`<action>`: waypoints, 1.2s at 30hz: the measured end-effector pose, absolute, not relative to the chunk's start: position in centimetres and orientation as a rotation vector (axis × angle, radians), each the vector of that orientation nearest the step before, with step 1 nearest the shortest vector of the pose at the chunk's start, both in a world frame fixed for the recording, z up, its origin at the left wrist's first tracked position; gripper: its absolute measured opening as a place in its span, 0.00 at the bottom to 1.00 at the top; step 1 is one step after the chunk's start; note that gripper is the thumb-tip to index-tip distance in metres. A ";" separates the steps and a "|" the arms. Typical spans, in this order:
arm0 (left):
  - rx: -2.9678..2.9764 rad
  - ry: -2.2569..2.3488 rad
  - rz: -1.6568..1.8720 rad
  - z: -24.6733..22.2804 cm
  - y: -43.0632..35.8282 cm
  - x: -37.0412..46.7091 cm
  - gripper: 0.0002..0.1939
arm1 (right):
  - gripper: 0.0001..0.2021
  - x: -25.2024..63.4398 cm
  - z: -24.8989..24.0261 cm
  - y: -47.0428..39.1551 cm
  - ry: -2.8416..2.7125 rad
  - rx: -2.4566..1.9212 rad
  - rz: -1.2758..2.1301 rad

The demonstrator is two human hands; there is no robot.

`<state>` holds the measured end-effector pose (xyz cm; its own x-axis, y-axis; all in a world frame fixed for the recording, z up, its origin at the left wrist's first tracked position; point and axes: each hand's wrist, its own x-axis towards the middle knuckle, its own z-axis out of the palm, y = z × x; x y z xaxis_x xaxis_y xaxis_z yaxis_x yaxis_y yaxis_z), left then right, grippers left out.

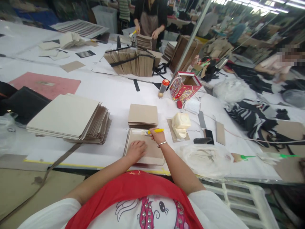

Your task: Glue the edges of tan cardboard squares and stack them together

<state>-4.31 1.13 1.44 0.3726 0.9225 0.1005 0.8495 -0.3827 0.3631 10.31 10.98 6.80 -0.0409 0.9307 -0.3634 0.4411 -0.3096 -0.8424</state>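
Observation:
My right hand [157, 136] is closed around a paintbrush [156, 130] with a yellow handle; its pale bristle end points left along the far edge of a cardboard stack [152, 154]. Lying flat on top of that same stack, my left hand [137, 150] has its fingers stretched out and holds nothing. Just beyond sits a smaller pile of brown cardboard pieces [143, 114]. To the right, a cream-coloured tub [181, 122], its contents unclear, rests on a cardboard piece.
A tall stack of large boards [66, 117] stands at left. On the right are a plastic bag [206, 159], a dark phone [209, 136] and a red patterned paper bag [187, 89]. Across the table a co-worker [150, 19] holds another yellow brush near stacked cardboard.

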 end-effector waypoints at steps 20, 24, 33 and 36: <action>2.512 1.529 0.515 -0.8 0.8 -4.2 0.20 | 0.11 35.2 1.0 -1.3 -1.509 -2.350 0.184; 2.545 1.540 0.495 -1.1 0.8 -4.2 0.20 | 0.14 37.4 -2.3 -0.9 -1.804 -2.334 0.080; 2.548 1.544 0.483 -0.8 0.9 -4.0 0.20 | 0.10 36.6 -2.9 0.2 -1.666 -2.301 0.063; 2.498 1.545 0.462 -0.5 1.0 -4.0 0.20 | 0.13 35.5 -0.3 -0.1 -1.405 -2.201 0.092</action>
